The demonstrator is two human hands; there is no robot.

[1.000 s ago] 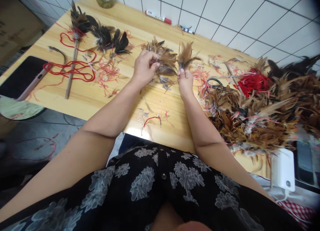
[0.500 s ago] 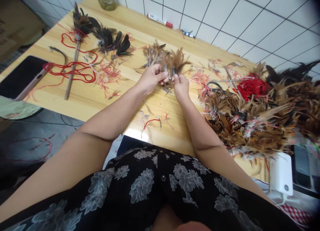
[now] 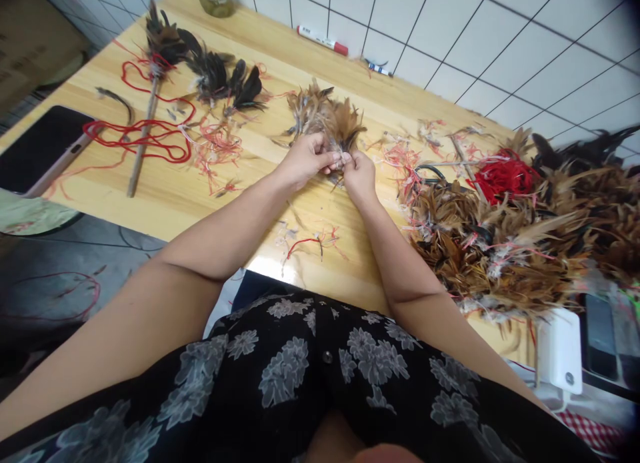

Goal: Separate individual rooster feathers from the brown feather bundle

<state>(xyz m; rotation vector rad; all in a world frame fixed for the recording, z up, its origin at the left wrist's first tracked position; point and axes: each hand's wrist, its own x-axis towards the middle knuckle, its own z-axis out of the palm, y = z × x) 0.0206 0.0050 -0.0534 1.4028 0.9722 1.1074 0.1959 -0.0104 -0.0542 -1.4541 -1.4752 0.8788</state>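
Note:
My left hand (image 3: 309, 161) and my right hand (image 3: 359, 175) meet over the middle of the wooden table (image 3: 320, 239). Between their closed fingertips they pinch the pale quill ends of a bunch of brown feathers (image 3: 343, 124). Its tips fan out away from me. Just left of it lies another tuft of tan feathers (image 3: 305, 106), close to my left fingers. Toward the front edge, a short red string (image 3: 303, 243) rests among bits of fluff. Exactly how the quills sit between the fingers is partly hidden.
On the left are a stick with feathers tied at its top (image 3: 145, 133), looped red cord (image 3: 170, 143), black feathers (image 3: 213, 76) and a phone (image 3: 43, 146). A large feather heap (image 3: 500, 249) and red string bundle (image 3: 506, 175) lie right. Markers (image 3: 320, 39) line the tiled wall (image 3: 395, 16).
My right hand has drawn slightly closer to my left, and the fingertips now nearly touch. The bunch of brown feathers has shifted a little left and gathered closer together.

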